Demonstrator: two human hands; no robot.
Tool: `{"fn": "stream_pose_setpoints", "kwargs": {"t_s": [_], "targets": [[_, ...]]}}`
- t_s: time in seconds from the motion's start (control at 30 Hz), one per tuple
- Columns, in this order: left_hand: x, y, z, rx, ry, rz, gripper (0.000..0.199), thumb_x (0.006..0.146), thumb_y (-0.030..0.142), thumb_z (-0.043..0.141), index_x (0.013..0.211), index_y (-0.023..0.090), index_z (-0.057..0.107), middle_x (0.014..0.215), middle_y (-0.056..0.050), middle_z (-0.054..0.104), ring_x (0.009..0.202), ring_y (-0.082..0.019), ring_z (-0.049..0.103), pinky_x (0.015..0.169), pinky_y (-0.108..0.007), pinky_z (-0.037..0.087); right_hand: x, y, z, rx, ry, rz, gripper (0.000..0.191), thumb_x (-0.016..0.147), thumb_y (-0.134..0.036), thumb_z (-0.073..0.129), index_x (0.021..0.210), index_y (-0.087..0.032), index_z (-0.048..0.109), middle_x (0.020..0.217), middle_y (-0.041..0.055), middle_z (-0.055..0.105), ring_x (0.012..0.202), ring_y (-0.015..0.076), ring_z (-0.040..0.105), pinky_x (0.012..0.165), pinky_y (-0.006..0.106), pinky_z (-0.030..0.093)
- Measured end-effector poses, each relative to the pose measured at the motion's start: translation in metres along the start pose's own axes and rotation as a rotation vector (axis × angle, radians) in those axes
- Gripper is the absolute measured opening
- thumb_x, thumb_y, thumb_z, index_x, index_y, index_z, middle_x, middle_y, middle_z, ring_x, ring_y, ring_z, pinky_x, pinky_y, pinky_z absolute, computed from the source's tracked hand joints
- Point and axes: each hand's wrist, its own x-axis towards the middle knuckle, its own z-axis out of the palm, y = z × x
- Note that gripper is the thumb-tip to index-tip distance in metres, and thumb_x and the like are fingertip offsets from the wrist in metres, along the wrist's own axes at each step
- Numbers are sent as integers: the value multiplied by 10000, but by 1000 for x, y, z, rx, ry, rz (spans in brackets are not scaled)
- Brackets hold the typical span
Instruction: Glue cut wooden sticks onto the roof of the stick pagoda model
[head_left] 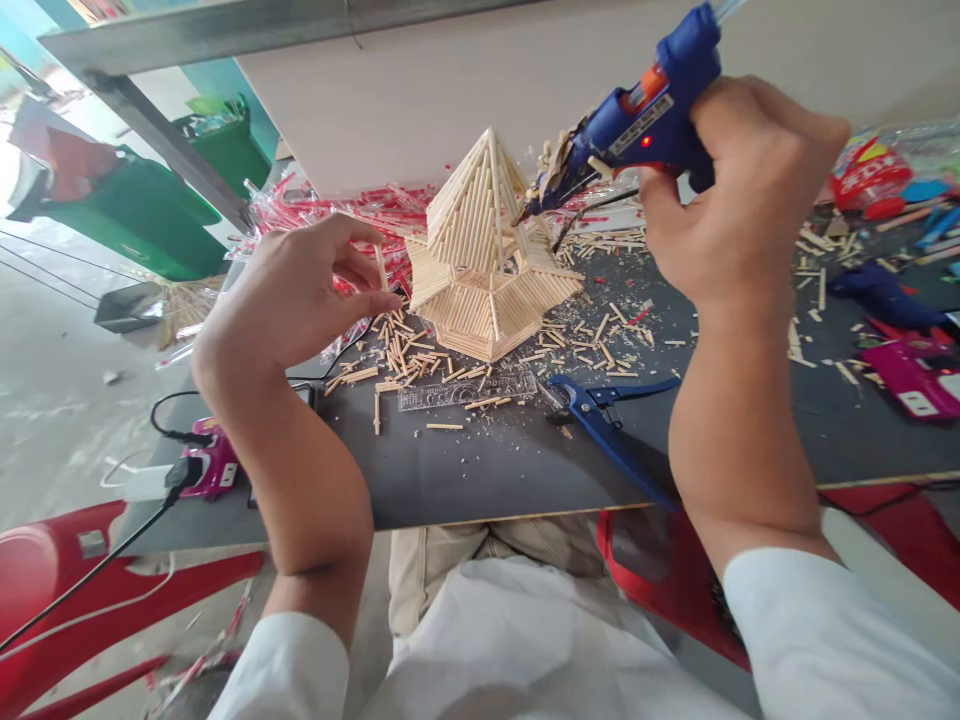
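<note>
In the middle of the table stands a small tower model point(480, 240) built of thin wooden sticks, with a pointed roof above a flared lower tier. My right hand point(750, 190) is wrapped round a blue hot glue gun point(660, 110), whose red light is lit. The gun tilts down to the left, its nozzle close to the right side of the roof; whether they touch I cannot tell. Left of the model, my left hand point(315, 280) pinches a short wooden stick point(382, 268) between thumb and fingers, held roughly upright.
Loose cut sticks point(405, 350) lie around the model. In front are a clear plastic ruler point(469, 390) and blue-handled cutters point(607, 430). Red-and-clear wrappers point(330, 215) pile up behind. Magenta power strips point(214, 460) with cords sit at left and right; a second glue gun point(892, 295) lies far right.
</note>
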Motion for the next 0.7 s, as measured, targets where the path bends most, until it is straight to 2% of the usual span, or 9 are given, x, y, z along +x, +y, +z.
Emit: {"fn": "stream_pose_setpoints", "kwargs": {"t_s": [0.23, 0.33, 0.47, 0.7], "targets": [[0, -1, 1, 1, 10, 6, 500, 846, 355, 782, 1309, 214, 657, 967, -1, 791, 886, -174, 725, 867, -321, 487, -1, 0, -8, -25, -85, 3, 483, 1012, -271, 396, 1476, -257, 528, 1275, 135, 704, 1194, 332, 664, 959, 388, 495], [-1, 0, 1, 3, 8, 9, 499, 850, 355, 784, 1309, 206, 659, 967, -1, 790, 886, -166, 719, 867, -314, 485, -1, 0, -8, 8, -78, -11, 486, 1012, -257, 411, 1483, -263, 531, 1304, 130, 705, 1211, 336, 664, 975, 389, 496], [-1, 1, 1, -1, 2, 9, 497, 859, 337, 778, 1316, 189, 651, 973, -3, 788, 886, -156, 711, 843, -299, 485, -1, 1, -9, 35, -50, -44, 465, 999, -231, 446, 1447, -244, 570, 1284, 136, 719, 1178, 339, 681, 950, 382, 496], [0, 1, 1, 5, -5, 4, 506, 855, 341, 784, 1319, 191, 649, 960, 7, 782, 885, -152, 707, 878, -309, 470, 0, 0, -8, -42, -94, -25, 428, 984, -223, 476, 1396, -228, 590, 1264, 131, 723, 1148, 298, 679, 909, 352, 466]]}}
